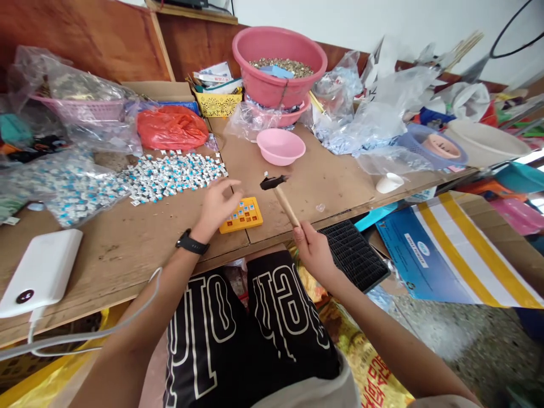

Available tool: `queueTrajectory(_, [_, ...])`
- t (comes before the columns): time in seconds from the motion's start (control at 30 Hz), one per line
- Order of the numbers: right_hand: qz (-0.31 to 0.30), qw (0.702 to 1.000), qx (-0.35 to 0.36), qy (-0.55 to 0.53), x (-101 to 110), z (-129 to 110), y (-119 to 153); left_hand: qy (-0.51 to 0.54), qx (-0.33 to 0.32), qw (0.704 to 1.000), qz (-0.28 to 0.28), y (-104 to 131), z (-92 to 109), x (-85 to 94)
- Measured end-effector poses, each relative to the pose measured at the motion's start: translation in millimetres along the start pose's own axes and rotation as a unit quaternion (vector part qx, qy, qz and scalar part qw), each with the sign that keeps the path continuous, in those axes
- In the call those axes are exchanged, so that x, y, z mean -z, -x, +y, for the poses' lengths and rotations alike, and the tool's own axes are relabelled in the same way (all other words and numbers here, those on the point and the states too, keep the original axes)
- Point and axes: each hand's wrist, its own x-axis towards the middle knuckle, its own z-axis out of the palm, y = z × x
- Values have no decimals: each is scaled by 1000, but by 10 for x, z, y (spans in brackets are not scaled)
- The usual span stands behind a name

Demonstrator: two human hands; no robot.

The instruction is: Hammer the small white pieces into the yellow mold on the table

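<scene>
My right hand is wrapped round the wooden handle of a hammer. Its dark head is raised over the table, right of a yellow tray. Rows of small white, blue and brown pieces sit in the tray's slots. Over the tray's left edge hovers my left hand, its fingers loosely curved and apart from the thumb, with nothing visible between them. A spread pile of small white-and-blue pieces lies beyond that hand, to the left. Behind the hammer stands a shallow pink bowl.
A large pink tub of small metal pieces stands at the back. A red plastic bag and a yellow basket are left of it. A cabled white power bank lies front left. A white cup rests near the right edge.
</scene>
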Motion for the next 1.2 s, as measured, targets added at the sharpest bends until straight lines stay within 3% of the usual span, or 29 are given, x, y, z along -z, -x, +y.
queueTrajectory(0.17, [-54, 997, 2, 53, -56, 70, -91, 91, 58, 994, 31, -55, -133, 50])
queueTrajectory(0.27, [-28, 998, -1, -52, -79, 203, -214, 88, 68, 993, 34, -93, -195, 7])
queueTrajectory(0.33, [8, 988, -35, -148, -150, 280, -312, 74, 61, 995, -6, -200, -215, -60])
queueTrajectory(0.43, [12, 953, -136, -271, -282, 344, -463, 25, 17, 995, -100, -510, -185, -227])
queueTrajectory(0.53, [-33, 907, -223, -355, -327, 360, -572, -44, -36, 988, -141, -884, -94, -469])
queueTrajectory(0.7, [-40, 853, -278, -440, -224, 372, -632, -129, -87, 973, -171, -1332, -2, -870])
queueTrajectory(0.8, [-52, 838, -295, -456, -180, 382, -649, -178, -98, 958, -202, -1479, -63, -979])
queueTrajectory(1.03, [-56, 838, -296, -456, -174, 388, -643, -190, 46, 969, -149, -1544, -207, -866])
queueTrajectory(1.1, [-54, 838, -292, -457, -168, 388, -632, -130, 66, 981, -131, -1474, -177, -764])
queueTrajectory(1.2, [-57, 840, -287, -458, -163, 387, -616, 7, 37, 994, -99, -1200, -68, -497])
